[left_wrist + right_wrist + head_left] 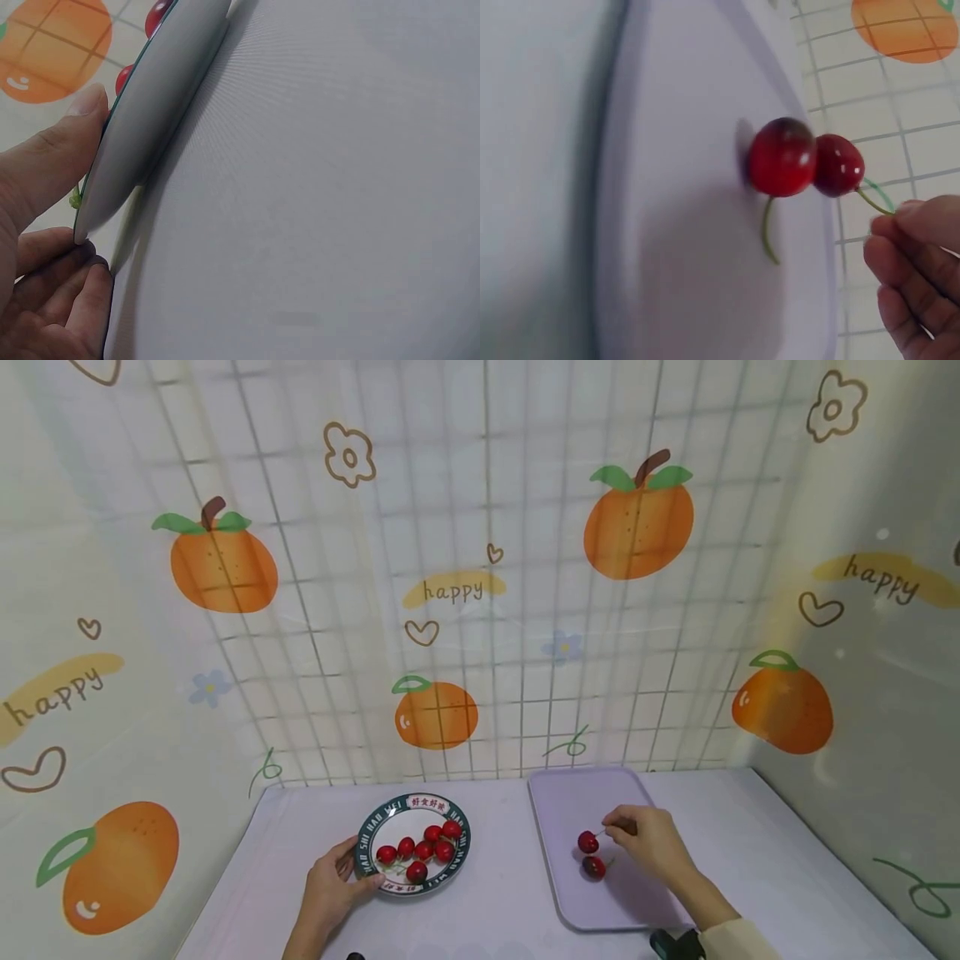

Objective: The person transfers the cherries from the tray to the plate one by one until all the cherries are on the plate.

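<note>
My left hand (330, 883) grips the near left rim of a round plate (366, 835) with a dark green patterned border. In the left wrist view the thumb (71, 139) lies over the rim, with fingers at its underside. Several red cherries (424, 850) with stems sit on the plate. Over the lilac tray (551, 860), my right hand (651, 845) pinches the green stem of a red cherry (588, 842) between thumb and fingertips. A second, darker cherry (782, 157) lies on the tray close by, its stem pointing away from the fruit.
Plate and tray stand apart on a white table (498, 835). Behind rises a wall sheet (517, 652) printed with oranges and grid lines. A small dark object (356, 956) shows at the bottom edge. The right wrist carries a dark device (678, 945).
</note>
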Motion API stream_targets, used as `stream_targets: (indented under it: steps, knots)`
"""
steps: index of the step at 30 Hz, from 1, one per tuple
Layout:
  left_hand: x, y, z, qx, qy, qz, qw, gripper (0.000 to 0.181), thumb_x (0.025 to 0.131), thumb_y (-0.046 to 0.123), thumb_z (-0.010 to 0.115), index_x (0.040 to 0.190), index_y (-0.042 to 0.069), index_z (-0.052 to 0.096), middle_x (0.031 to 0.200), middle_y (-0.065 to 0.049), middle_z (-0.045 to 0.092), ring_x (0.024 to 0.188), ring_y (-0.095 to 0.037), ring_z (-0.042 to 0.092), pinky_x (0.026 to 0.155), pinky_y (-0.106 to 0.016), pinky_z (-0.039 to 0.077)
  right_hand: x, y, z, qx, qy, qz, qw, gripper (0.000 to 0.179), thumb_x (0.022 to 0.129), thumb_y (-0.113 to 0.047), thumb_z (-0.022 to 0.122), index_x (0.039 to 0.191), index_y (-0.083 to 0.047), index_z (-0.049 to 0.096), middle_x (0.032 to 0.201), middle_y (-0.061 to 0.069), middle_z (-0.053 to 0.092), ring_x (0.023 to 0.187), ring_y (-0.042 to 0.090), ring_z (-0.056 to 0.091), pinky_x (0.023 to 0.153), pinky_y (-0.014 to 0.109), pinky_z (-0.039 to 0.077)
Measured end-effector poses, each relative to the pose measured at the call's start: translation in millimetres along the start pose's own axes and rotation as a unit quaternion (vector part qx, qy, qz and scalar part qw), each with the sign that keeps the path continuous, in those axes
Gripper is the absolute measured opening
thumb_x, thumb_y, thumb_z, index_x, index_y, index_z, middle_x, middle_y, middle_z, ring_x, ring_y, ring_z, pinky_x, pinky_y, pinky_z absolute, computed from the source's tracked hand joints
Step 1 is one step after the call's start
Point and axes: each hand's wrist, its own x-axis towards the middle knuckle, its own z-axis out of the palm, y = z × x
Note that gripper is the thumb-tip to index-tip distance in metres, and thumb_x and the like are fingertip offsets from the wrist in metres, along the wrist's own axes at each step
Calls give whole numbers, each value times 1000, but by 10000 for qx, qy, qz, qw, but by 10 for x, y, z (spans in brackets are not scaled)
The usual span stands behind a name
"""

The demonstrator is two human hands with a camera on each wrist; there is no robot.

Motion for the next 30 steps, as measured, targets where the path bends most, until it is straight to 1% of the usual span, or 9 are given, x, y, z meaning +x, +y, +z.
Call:
stream_targets:
  steps: [3, 10, 15, 20, 26, 30]
  knots:
    - [3, -3, -3, 12, 11, 4, 10000, 99, 69, 30, 100, 148, -6, 53, 152, -29, 52, 142, -45, 49, 113, -46, 49, 45, -38, -19, -17, 117, -4, 9999, 9, 88, 2, 80, 91, -6, 78, 84, 0, 78, 74, 11, 70, 63, 22, 61]
    - [7, 4, -11, 20, 17, -16, 10000, 98, 69, 28, 100, 148, -6, 53, 152, -30, 51, 141, -46, 50, 113, -46, 50, 152, -143, -59, 25, 229, -29, 9997, 8, 90, -1, 80, 93, -8, 79, 85, -1, 78, 73, 12, 70, 60, 24, 58]
    - [8, 22, -3, -7, -4, -36, 10000, 97, 70, 26, 100, 148, -7, 53, 152, -31, 51, 141, -47, 49, 112, -46, 50, 226, -237, -77, 106, 290, 64, 9995, 7, 90, -3, 81, 95, -7, 80, 85, 1, 78, 74, 14, 70, 61, 25, 58]
    - [2, 37, -11, -55, 9, -61, 10000, 95, 70, 22, 100, 147, -7, 53, 152, -30, 51, 141, -47, 49, 112, -46, 51, 302, -340, -63, 143, 330, 202, 9991, 5, 91, -6, 80, 96, -7, 80, 86, 2, 78, 76, 15, 71, 62, 27, 58]
    - [-9, 49, -18, -78, 30, -11, 10000, 94, 71, 22, 99, 147, -7, 53, 152, -31, 51, 141, -47, 50, 112, -46, 50, 401, -475, -19, 358, 337, 355, 9982, 5, 93, -5, 80, 97, -6, 80, 86, 4, 78, 75, 16, 73, 63, 27, 58]
    - [-12, 45, -14, -85, 24, -12, 10000, 94, 71, 23, 99, 147, -7, 53, 152, -31, 51, 141, -47, 50, 112, -46, 50, 478, -542, 33, 359, 358, 380, 9980, 5, 93, -7, 80, 98, -7, 80, 87, 3, 78, 76, 16, 72, 64, 29, 58]
